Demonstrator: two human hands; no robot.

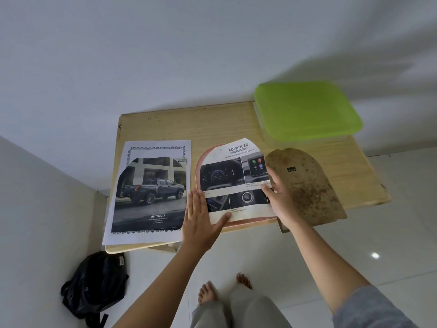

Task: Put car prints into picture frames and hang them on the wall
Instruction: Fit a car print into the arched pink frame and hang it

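Observation:
An arch-cut car-interior print (233,178) headed "ADVANCED" lies on a pink arch-shaped picture frame (198,166) on the small wooden table (212,124). My left hand (201,217) lies flat with straight fingers on the print's lower left edge, thumb stretched along its bottom. My right hand (277,197) presses the print's right edge with straight fingers. A brown, stained arch-shaped backing board (309,185) lies just right of the frame, partly under my right hand. A pickup-truck print (151,190) on a white sheet lies at the table's left.
A green plastic lid on a box (307,110) sits at the table's far right corner against the white wall. A black backpack (94,287) lies on the white tiled floor at the lower left. My bare feet (224,290) stand in front of the table.

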